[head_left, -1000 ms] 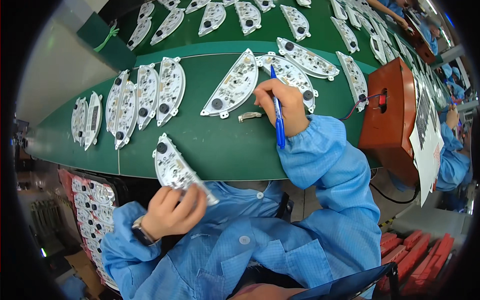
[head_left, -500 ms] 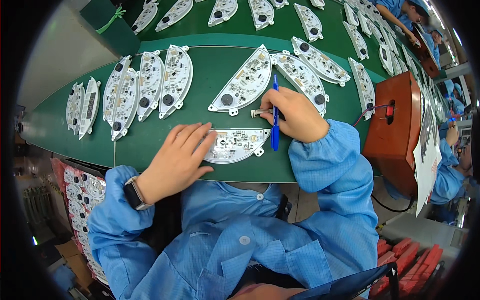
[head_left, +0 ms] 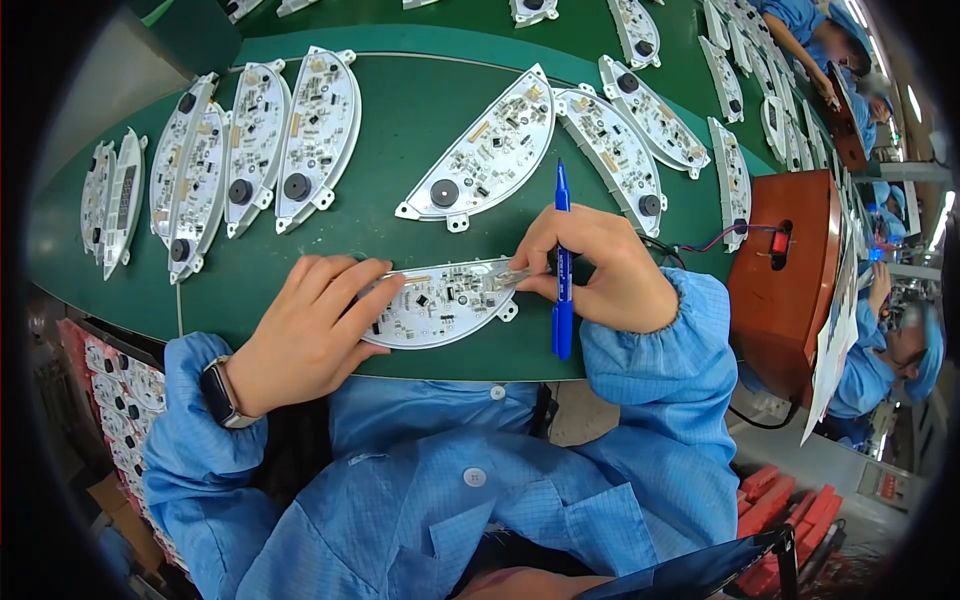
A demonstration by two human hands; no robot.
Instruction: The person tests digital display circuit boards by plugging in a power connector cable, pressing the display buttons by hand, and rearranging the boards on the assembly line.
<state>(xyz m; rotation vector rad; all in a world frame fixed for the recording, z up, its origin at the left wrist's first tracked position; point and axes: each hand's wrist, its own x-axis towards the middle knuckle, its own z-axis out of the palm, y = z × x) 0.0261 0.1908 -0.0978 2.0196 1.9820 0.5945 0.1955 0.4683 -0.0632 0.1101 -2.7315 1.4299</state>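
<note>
A white half-round circuit board (head_left: 440,310) lies flat on the bench before me. My left hand (head_left: 310,325) grips its left end, fingers over the top edge and thumb at the lower edge. In my right hand (head_left: 600,268), a blue marker pen (head_left: 563,300) stands nearly upright against the fingers. The same hand's thumb and fingertips pinch a small clear and metal piece (head_left: 508,279) against the board's right part. Its exact kind is too small to make out.
Several similar boards with round black parts stand to the left, including one board (head_left: 318,140); others, such as a tilted board (head_left: 485,150), lie ahead. An orange-brown box (head_left: 790,260) with wires is at the right. Beyond it, people in blue work along the green bench (head_left: 400,110).
My right hand has lowered the small piece from above the board onto its right part. My left hand remains on the board's left end. The view has shifted slightly.
</note>
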